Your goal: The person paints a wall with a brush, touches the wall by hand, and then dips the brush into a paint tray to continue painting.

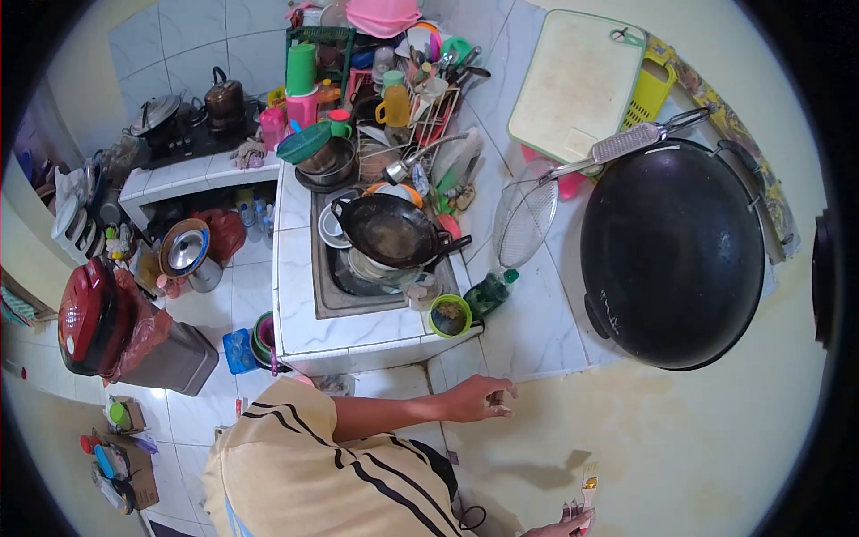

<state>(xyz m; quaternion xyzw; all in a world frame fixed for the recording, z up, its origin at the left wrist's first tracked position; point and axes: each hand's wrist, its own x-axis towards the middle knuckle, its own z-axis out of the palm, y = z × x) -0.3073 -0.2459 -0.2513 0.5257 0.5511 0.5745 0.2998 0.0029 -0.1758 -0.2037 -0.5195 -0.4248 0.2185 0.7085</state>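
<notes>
One brush (pixel 590 484) points lengthwise from hand (pixel 567 521), bristles (pixel 590 470) foremost.

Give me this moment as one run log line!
left hand: fingers half curled, nothing seen held | right hand: holding brush | black pan: over the sink

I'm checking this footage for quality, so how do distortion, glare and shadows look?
All in the head view: fisheye bending with black corners, a small glint on the black wok, and a shadow on the cream wall beside the brush in the right hand.
</notes>
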